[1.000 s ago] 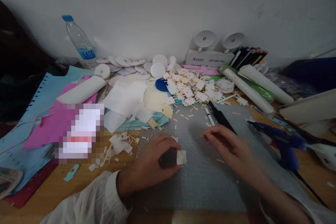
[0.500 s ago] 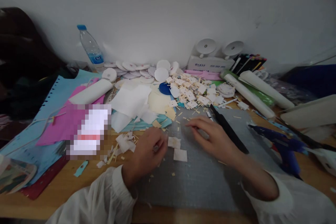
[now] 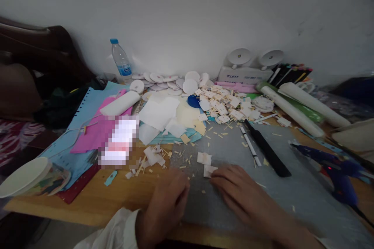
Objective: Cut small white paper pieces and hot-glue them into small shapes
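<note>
Both my hands rest low on the grey cutting mat (image 3: pixel 233 210) at the desk's front edge. My right hand (image 3: pixel 238 192) lies flat with its fingers stretched left, and the fingertips touch a small white paper square (image 3: pixel 209 170). A second white square (image 3: pixel 203 158) lies just beyond it, untouched. My left hand (image 3: pixel 166 206) sits at the mat's left edge, its back toward me. It is smeared by motion, so its fingers do not show clearly. Nothing can be seen in it.
A black knife (image 3: pixel 267 151) and a white pen (image 3: pixel 249 146) lie on the mat, with a blue glue gun (image 3: pixel 333 167) at the right. Behind are a heap of small cut squares (image 3: pixel 224 105), white discs (image 3: pixel 189 85), a water bottle (image 3: pixel 121 60), white rolls (image 3: pixel 292 111), pink and blue sheets (image 3: pixel 93 132) and a paper cup (image 3: pixel 29 177).
The view has swung left and down. Both hands have drawn back toward me; the left let go of the white square, and the right moved left onto it.
</note>
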A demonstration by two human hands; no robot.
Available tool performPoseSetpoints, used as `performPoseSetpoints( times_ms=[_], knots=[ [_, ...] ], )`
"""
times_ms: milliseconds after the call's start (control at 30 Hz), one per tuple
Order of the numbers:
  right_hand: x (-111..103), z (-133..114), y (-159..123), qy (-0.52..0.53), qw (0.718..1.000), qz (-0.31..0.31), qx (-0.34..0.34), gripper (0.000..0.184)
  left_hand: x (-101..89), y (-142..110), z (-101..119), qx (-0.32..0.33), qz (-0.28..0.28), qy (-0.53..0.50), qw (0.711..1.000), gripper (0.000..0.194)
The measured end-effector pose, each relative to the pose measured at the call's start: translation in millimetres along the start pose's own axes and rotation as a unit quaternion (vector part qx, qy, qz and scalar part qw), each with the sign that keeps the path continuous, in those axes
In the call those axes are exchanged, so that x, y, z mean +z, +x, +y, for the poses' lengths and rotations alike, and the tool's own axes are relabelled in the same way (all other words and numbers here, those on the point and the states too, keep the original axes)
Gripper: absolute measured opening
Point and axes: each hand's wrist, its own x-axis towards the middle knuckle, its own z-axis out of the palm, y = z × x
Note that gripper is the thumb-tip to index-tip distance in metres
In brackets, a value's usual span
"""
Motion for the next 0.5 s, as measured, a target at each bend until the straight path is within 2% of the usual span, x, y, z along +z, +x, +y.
performPoseSetpoints(
  times_ms=[133, 267, 433, 500],
  knots=[
    [0, 6, -33, -0.050, 0.998, 0.040, 0.013, 0.029, -10.0, -20, 4, -0.055, -0.019, -0.012, 0.998, 0.022],
    [-5, 26, -64, -0.120, 0.984, 0.118, 0.051, 0.024, -16.9, -21, 5, -0.076, 0.010, -0.017, 0.997, 0.023],
    [-11, 42, -92, -0.175, 0.950, 0.228, 0.124, 0.019, -18.8, -3, 7, -0.061, 0.025, -0.031, 0.997, 0.028],
    [-10, 44, -106, -0.202, 0.916, 0.294, 0.185, 0.017, -17.5, 4, 9, -0.054, 0.003, -0.041, 0.998, 0.029]
  ],
)
